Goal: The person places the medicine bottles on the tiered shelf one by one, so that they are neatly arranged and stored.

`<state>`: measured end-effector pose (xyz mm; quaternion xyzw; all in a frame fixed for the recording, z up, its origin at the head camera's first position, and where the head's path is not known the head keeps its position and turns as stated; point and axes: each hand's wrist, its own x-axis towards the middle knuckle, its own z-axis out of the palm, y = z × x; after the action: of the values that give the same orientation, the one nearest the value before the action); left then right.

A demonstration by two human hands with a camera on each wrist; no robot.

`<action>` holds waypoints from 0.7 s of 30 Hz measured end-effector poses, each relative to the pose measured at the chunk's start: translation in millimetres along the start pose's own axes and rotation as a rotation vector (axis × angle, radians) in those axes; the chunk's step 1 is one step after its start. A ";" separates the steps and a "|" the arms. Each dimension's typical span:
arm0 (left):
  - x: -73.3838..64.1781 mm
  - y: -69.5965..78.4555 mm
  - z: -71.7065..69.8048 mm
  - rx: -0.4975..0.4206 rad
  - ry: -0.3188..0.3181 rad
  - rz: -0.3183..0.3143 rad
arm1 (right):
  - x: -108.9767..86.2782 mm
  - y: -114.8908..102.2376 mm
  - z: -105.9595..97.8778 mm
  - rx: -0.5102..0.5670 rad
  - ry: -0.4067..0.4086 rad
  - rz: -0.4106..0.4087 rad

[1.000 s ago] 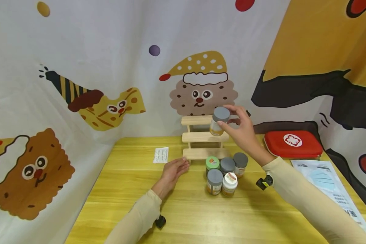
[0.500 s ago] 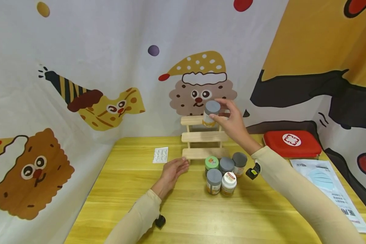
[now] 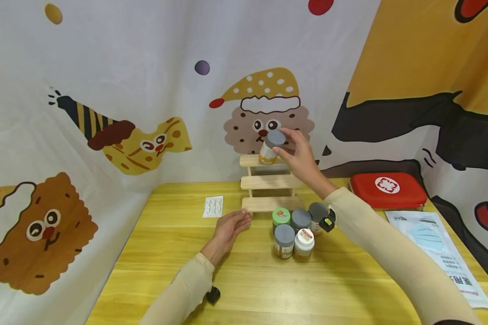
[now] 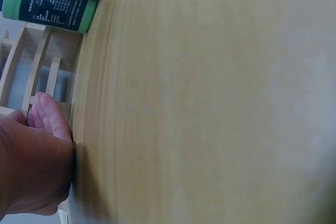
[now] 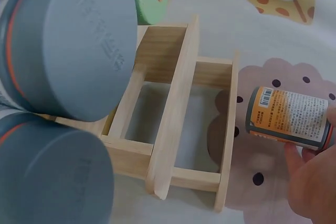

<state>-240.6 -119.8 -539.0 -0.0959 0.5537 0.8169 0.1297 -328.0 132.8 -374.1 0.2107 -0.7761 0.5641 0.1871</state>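
Note:
My right hand (image 3: 300,158) grips a grey-lidded jar (image 3: 268,152) by its lid, fingers and thumb on opposite sides. The jar tilts, its base overlapping the top tier of a small three-tier wooden rack (image 3: 270,182) in the head view. In the right wrist view, the jar's orange-and-white label (image 5: 286,116) shows near the top tier's edge. My left hand (image 3: 228,231) rests at the left end of the rack's lowest tier, fingers fairly straight. Before the rack stand a green-lidded jar (image 3: 281,217), several grey-lidded jars (image 3: 283,242) and a white bottle (image 3: 303,246).
A red first-aid case (image 3: 388,190) lies at the back right of the wooden table (image 3: 244,289). In front of it is a flat face-mask packet (image 3: 435,248). A small printed sheet (image 3: 213,206) lies left of the rack. Behind hangs a cartoon-print curtain (image 3: 166,67).
My right hand has carried the jar left and up to the rack's top tier, and the jar now leans. The left hand stays at the rack's lower end.

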 end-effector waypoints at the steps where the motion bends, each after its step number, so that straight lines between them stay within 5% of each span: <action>1: -0.1 0.0 0.0 0.001 0.001 0.000 | 1.2 0.1 1.5 0.002 -0.006 -0.001; 21: -0.6 -0.2 -0.2 -0.014 0.008 -0.006 | 18.2 1.1 30.8 -0.025 -0.032 0.034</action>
<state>-240.0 -120.0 -539.0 -0.1016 0.5482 0.8200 0.1295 -345.5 101.6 -374.4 0.2039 -0.7895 0.5541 0.1678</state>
